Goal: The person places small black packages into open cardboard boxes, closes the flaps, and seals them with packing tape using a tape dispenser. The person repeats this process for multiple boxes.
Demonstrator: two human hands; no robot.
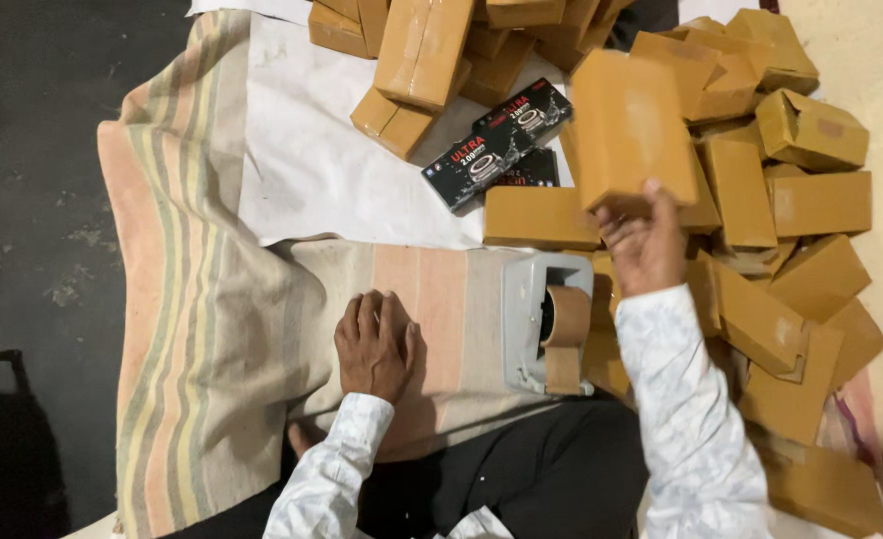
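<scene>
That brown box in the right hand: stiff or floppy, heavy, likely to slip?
The brown box probably stays stiff: its flat faces and straight edges show no sag. It seems light, since the right hand lifts it by one end. The smooth cardboard might slip from that fingertip pinch.

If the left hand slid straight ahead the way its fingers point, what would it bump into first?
Probably the black printed box. The left hand lies flat on the striped cloth, fingers pointing up-frame over bare cloth and white sheet; the exact line is uncertain.
</scene>
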